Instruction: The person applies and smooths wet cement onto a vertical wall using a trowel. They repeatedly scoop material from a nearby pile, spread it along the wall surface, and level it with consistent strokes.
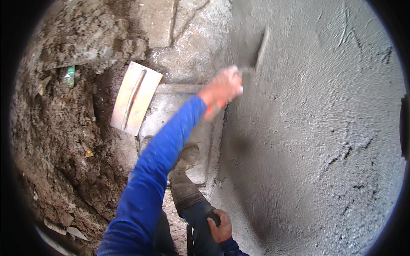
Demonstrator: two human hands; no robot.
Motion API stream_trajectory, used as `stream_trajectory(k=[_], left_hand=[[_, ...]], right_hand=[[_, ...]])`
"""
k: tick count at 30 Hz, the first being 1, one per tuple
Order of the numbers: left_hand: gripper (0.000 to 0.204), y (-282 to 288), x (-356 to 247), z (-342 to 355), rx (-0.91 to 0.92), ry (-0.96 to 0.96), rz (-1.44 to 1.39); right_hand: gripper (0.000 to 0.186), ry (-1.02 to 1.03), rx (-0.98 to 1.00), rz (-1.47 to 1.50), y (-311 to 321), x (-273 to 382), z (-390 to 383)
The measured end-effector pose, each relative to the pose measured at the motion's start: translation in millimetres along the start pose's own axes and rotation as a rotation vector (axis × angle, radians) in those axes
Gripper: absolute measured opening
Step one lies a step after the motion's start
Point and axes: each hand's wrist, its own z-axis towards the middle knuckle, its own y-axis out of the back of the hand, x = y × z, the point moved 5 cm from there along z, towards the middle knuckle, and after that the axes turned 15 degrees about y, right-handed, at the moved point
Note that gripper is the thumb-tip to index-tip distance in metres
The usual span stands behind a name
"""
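Observation:
My left arm, in a blue sleeve, reaches up and across to the grey plastered wall (307, 128). My left hand (223, 86) is closed round the handle of a trowel (250, 49), its blade lying against the wet plaster. Motion blurs the hand and the blade, and a bit of orange shows below the fingers. Low in the view, my right hand (220, 226) rests on my bent knee, holding nothing, its thumb apart from the fingers. Left of my left forearm lies a pale rectangular plate (136, 99) with a raised bar along its middle.
Rough brown earth (64, 128) banks up on the left, with a green scrap (69, 77) and a yellow scrap (89, 153) on it. A concrete ledge (194, 42) runs along the wall's foot. My muddy boot (183, 187) stands there. The wall's right side has rougher, cracked plaster.

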Motion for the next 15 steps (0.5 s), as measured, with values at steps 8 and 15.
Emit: stream_trajectory(k=[8, 15], left_hand=[[0.057, -49.4, -40.8, -215.9, 0.139, 0.533, -0.274], [0.032, -36.1, -165.2, -155.2, -0.36, -0.146, 0.163]], right_hand=[[0.044, -0.116, 0.231, -0.089, -31.4, 2.4, -26.7], [0.045, -0.146, 0.293, -0.128, -43.7, 10.2, -32.3]])
